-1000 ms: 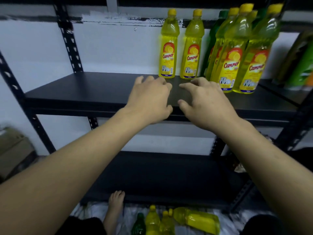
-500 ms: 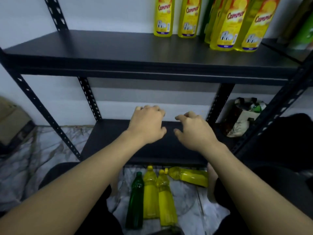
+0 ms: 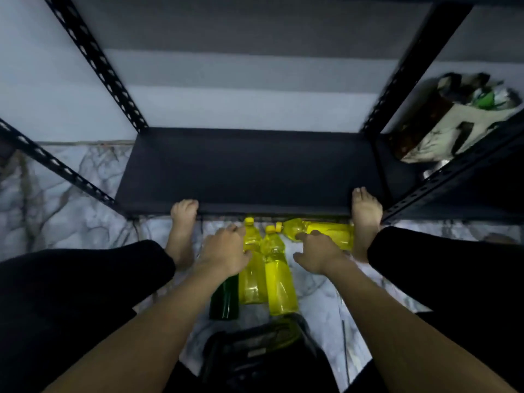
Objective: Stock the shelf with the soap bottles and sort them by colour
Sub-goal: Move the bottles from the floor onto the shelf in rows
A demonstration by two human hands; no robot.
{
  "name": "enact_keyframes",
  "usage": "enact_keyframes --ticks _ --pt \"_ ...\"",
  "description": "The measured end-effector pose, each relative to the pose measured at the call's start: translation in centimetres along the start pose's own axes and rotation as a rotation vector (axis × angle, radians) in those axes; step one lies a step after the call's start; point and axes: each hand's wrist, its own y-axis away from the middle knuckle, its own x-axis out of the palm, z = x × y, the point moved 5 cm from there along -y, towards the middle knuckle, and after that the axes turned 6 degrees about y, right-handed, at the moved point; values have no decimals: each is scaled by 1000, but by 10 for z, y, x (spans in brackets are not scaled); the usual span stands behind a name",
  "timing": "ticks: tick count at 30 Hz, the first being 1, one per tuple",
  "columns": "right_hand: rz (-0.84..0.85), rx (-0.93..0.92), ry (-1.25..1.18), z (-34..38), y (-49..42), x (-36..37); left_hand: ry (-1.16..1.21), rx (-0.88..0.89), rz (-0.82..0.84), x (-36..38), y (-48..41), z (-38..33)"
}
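Note:
On the marble floor between my legs stand a dark green soap bottle [image 3: 224,300] and two yellow ones [image 3: 252,279] [image 3: 279,282], side by side. A third yellow bottle [image 3: 326,232] lies on its side behind them, by my right foot. My left hand [image 3: 225,252] hovers over the top of the green bottle, fingers relaxed, beside the first yellow bottle. My right hand [image 3: 319,252] reaches over the lying bottle with its fingertips at the bottle's shoulder; no grip shows. The black lower shelf [image 3: 249,168] in front holds nothing.
Black perforated shelf posts [image 3: 93,61] [image 3: 411,66] rise left and right. A white bag [image 3: 453,120] with items sits on the right next to the shelf. A dark bag [image 3: 255,353] lies on the floor close to me. My bare feet [image 3: 181,222] rest at the shelf's front edge.
My view has dropped from the upper shelf with its yellow bottles down to the floor. Both hands have come down from the shelf to just above the bottles on the floor.

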Motion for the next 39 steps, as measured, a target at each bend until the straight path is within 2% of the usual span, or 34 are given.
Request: enact_keyframes --ticks 7,10,13,17,20,23,26,36,39 --pt "67 11 152 -28 -67 55 128 -215 70 105 -10 69" --pt "81 60 31 -43 -104 67 358 -357 115 140 -17 90" --pt "28 102 25 -60 -133 72 537 -491 87 156 -23 101" --pt "-27 85 114 -82 -149 73 637 -529 115 173 -32 105" --pt "-34 92 136 -99 -157 71 703 -570 30 179 -37 109" --pt "26 220 101 -120 -158 75 723 -591 -45 181 -36 111" --pt "16 221 178 -125 -157 74 791 -613 -84 184 -33 111" --pt "-3 281 71 -121 -133 90 866 -632 -90 199 -33 116" --pt "52 251 92 -122 -137 92 847 -624 -77 201 -34 114"
